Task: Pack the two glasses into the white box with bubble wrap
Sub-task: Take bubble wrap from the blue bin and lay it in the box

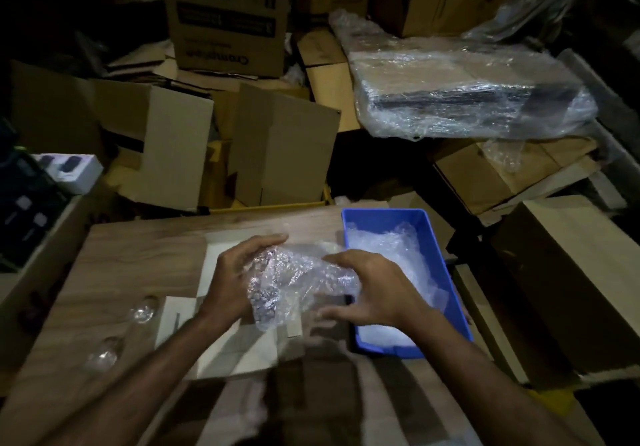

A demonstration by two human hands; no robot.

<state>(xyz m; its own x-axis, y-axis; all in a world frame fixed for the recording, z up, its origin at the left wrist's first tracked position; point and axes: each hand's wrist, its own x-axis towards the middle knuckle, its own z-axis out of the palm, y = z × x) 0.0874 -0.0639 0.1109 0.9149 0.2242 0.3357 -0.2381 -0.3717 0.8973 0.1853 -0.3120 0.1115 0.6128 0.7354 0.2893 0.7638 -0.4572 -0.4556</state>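
The open white box (225, 348) lies flat on the wooden table (138, 258), flaps spread. Over it both hands hold a crumpled sheet of bubble wrap (294, 279). My left hand (235, 276) curls round its left side. My right hand (363, 289) grips its right side, fingers spread over the sheet. Two clear glasses stand on the table left of the box: one (142, 310) near the box's left flap, the other (103, 354) nearer me. Most of the box's inside is hidden by the wrap and hands.
A blue plastic bin (443, 258) holding more bubble wrap sits at the table's right edge. Cardboard boxes (270, 147) crowd the space behind the table. A plastic-wrapped package (464, 92) lies at the back right. Stacked boxes stand to the right and left.
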